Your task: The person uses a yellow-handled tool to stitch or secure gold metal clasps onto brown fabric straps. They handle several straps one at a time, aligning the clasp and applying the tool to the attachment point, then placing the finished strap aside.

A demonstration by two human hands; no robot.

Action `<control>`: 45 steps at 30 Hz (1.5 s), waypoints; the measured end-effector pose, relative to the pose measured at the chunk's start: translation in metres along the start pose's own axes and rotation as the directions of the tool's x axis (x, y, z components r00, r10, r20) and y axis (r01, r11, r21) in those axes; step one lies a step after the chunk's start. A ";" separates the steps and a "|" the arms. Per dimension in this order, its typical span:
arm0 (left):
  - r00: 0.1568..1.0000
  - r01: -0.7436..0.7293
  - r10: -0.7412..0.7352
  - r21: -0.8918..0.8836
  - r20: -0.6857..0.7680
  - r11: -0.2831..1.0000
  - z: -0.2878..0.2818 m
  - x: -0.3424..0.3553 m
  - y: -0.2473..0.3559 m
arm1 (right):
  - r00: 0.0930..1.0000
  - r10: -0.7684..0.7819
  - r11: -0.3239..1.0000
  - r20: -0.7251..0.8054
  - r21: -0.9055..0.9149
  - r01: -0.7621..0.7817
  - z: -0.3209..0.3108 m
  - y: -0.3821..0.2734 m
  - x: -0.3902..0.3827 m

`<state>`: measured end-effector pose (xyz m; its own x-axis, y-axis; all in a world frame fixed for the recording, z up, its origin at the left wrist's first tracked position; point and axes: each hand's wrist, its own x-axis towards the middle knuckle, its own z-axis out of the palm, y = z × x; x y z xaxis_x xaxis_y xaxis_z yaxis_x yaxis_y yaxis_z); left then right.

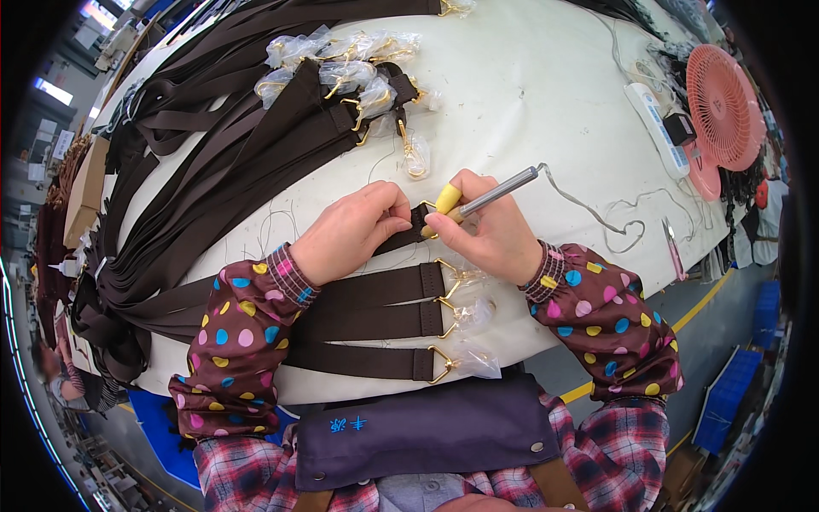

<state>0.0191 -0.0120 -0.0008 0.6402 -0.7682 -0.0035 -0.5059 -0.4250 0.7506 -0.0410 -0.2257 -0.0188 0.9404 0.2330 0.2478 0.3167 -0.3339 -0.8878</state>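
Note:
My left hand (354, 229) pinches the end of a dark brown webbing strap (399, 245) with a gold metal ring at its tip. Wrapped round a corded pen-shaped tool (505, 186) with a grey metallic barrel and tan grip, my right hand (496, 232) brings its lower end to that strap end. A yellow cover (448, 198) sits on a right finger. Where the tool's tip touches is hidden by the fingers. Nearer to me lie more brown straps (367, 360), their gold buckles (441, 364) partly in clear plastic wrapping (478, 362).
A large bundle of brown straps (230, 175) with plastic-wrapped gold hardware (350, 72) covers the table's far left. To the right are a pink fan (723, 107), a white power strip (657, 128) and pink-handled snips (674, 249). The tool's thin cord (589, 215) curls across the white table (512, 111).

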 end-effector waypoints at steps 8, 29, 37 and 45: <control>1.000 0.009 -0.009 0.006 0.000 1.000 0.000 0.000 0.001 | 1.000 0.017 1.000 -0.001 0.007 -0.017 0.001 -0.001 0.000; 0.994 -0.068 0.061 0.072 0.086 0.995 -0.002 0.006 0.000 | 0.995 0.057 0.998 -0.084 0.033 -0.055 0.000 0.001 -0.003; 0.997 -0.013 0.006 0.099 0.071 0.995 0.000 0.005 0.003 | 0.994 0.111 0.993 -0.021 0.035 -0.110 -0.003 -0.005 -0.003; 0.998 -0.010 0.003 0.109 0.065 0.994 0.000 0.004 0.004 | 0.997 0.077 0.997 -0.020 -0.002 -0.077 -0.002 -0.002 -0.002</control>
<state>0.0197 -0.0170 0.0018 0.5998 -0.7989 -0.0447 -0.5721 -0.4673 0.6740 -0.0436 -0.2273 -0.0163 0.9641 0.1888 0.1865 0.2438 -0.3523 -0.9036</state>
